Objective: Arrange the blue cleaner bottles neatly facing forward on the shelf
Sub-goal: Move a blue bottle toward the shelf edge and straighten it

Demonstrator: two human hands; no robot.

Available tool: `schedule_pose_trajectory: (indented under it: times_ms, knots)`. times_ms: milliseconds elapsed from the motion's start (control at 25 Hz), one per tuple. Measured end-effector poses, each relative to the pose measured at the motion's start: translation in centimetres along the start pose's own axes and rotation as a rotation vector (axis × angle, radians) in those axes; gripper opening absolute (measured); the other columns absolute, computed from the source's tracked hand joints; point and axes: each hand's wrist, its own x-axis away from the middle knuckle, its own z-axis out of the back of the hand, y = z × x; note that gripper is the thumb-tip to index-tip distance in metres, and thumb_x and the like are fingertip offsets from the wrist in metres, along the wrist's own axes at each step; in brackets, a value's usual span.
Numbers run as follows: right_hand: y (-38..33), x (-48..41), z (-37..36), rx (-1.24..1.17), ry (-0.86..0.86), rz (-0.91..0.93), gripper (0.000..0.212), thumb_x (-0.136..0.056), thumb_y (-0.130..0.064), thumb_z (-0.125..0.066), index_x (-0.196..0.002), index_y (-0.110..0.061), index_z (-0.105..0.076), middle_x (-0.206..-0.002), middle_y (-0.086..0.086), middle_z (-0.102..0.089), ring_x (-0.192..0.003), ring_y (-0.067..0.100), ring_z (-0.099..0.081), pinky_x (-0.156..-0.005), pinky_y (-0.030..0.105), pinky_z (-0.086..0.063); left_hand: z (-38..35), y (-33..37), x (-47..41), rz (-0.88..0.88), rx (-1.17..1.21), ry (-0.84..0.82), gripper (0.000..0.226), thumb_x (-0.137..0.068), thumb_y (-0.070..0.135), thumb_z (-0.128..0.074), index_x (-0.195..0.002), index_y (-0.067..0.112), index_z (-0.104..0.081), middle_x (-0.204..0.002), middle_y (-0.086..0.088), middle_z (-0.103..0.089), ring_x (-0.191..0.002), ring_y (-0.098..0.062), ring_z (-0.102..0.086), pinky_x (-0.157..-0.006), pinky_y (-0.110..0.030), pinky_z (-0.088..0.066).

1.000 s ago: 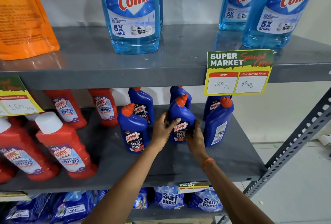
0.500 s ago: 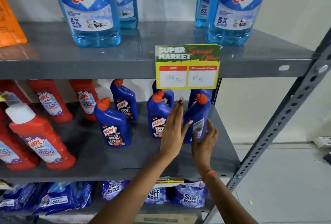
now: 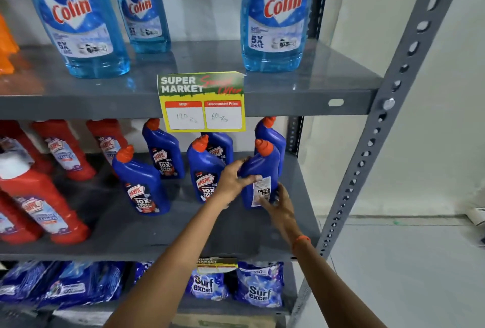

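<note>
Item: blue cleaner bottle (image 3: 262,167), upright, back label toward us (front faces away); we grasp it between left hand (image 3: 232,178) and right hand (image 3: 278,201).

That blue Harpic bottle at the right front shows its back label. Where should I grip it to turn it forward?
Grip the turned Harpic bottle around its wide lower body, from the front, one hand on each flat side, as the left hand and right hand do now. The slim angled neck and orange cap give poor turning leverage.
</note>
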Motion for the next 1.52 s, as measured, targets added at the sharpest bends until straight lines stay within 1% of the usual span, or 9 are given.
schedule_pose_trajectory:
  times_ms: [160, 360, 440, 560, 760, 960, 1280, 1400, 1520]
  knots:
    - [-1.2, 1.1, 0.8, -0.087, 0.002, 0.005, 0.042, -0.077, -0.009, -0.074, -0.11, -0.019, -0.05, -0.096, 0.0, -0.066, -0.083, 0.014, -0.065, -0.067, 0.022, -0.057, 1.3, 1.4, -0.2, 0.02, 0.257, -0.143, 0.044, -0.077, 0.01, -0.072, -0.116, 0.021, -0.057, -0.114, -0.004, -0.067, -0.102, -0.012, -0.065, -0.082, -0.021, -0.053]
    - [-2.8, 2.6, -1.5, -0.045, 0.328, 0.007, 0.039, -0.076, -0.003, -0.071, -0.099, -0.019, -0.045, -0.089, 0.004, -0.062, -0.079, 0.022, -0.06, -0.067, 0.031, -0.05, -2.6, 3.1, 1.0, 0.07, 0.26, 0.022, 0.077, -0.077, 0.032, -0.072, -0.138, 0.021, -0.027, -0.117, 0.005, -0.061, -0.099, 0.0, -0.06, -0.072, -0.01, -0.047]
    - [-2.5, 3.7, -2.5, -0.068, 0.343, 0.071, 0.039, -0.078, -0.001, -0.067, -0.093, -0.028, -0.045, -0.086, -0.005, -0.06, -0.075, 0.01, -0.06, -0.065, 0.022, -0.05, -4.6, 3.6, 1.2, 0.076, 0.261, 0.203, 0.077, -0.065, 0.033, -0.081, -0.126, 0.022, -0.036, -0.098, 0.007, -0.067, -0.085, 0.0, -0.065, -0.063, -0.011, -0.048]
    - [-1.8, 4.9, -2.5, -0.086, 0.255, 0.126, 0.046, -0.076, -0.002, -0.072, -0.11, -0.022, -0.048, -0.113, 0.0, -0.058, -0.1, 0.002, -0.06, -0.085, 0.017, -0.053, -4.7, 3.2, 0.6, 0.118, 0.209, 0.391, 0.046, -0.067, 0.025, -0.079, -0.105, 0.012, -0.055, -0.087, -0.002, -0.07, -0.08, -0.019, -0.068, -0.063, -0.022, -0.052]
    - [-2.2, 2.9, -0.4, -0.003, 0.135, 0.043, 0.084, -0.065, -0.005, -0.082, -0.133, -0.013, -0.034, -0.122, 0.003, -0.049, -0.108, 0.017, -0.055, -0.086, 0.027, -0.055, -2.3, 1.6, 0.0, 0.024, 0.382, 0.105, 0.028, -0.07, 0.011, -0.078, -0.094, 0.011, -0.065, -0.087, -0.005, -0.072, -0.075, -0.018, -0.07, -0.059, -0.019, -0.055]
    - [-1.1, 2.0, 1.9, -0.089, 0.027, -0.053, 0.062, -0.07, -0.002, -0.077, -0.118, -0.022, -0.044, -0.106, -0.001, -0.06, -0.097, 0.014, -0.06, -0.064, 0.015, -0.056, -1.8, 0.1, -0.2, 0.052, 0.373, -0.153, 0.041, -0.072, 0.009, -0.076, -0.11, 0.004, -0.06, -0.108, -0.02, -0.068, -0.098, -0.03, -0.066, -0.084, -0.037, -0.056]
    - [1.0, 1.9, 1.9, 0.009, 0.076, -0.064, 0.06, -0.078, -0.008, -0.072, -0.128, -0.019, -0.041, -0.114, 0.002, -0.059, -0.103, 0.013, -0.059, -0.088, 0.034, -0.053, -2.6, -1.6, 0.2, -0.003, 0.402, -0.131, 0.037, -0.073, 0.008, -0.075, -0.107, 0.011, -0.061, -0.104, -0.009, -0.07, -0.094, -0.018, -0.068, -0.075, -0.02, -0.056]
    - [1.0, 1.9, 2.1, 0.046, 0.072, -0.083, 0.052, -0.081, -0.007, -0.069, -0.124, -0.023, -0.044, -0.11, -0.003, -0.061, -0.102, 0.011, -0.059, -0.089, 0.03, -0.05, -3.1, -3.0, 0.8, 0.006, 0.337, -0.121, 0.04, -0.073, 0.013, -0.077, -0.108, 0.018, -0.059, -0.107, -0.006, -0.069, -0.097, -0.016, -0.067, -0.078, -0.02, -0.055]
    - [1.1, 1.7, 2.2, 0.129, 0.105, -0.111, 0.043, -0.085, 0.008, -0.049, -0.118, -0.02, -0.049, -0.109, 0.001, -0.06, -0.103, 0.016, -0.056, -0.096, 0.035, -0.047, -3.5, -6.2, 1.9, 0.073, 0.265, -0.111, 0.041, -0.075, 0.009, -0.074, -0.113, 0.011, -0.057, -0.112, -0.008, -0.066, -0.102, -0.019, -0.063, -0.08, -0.015, -0.053]
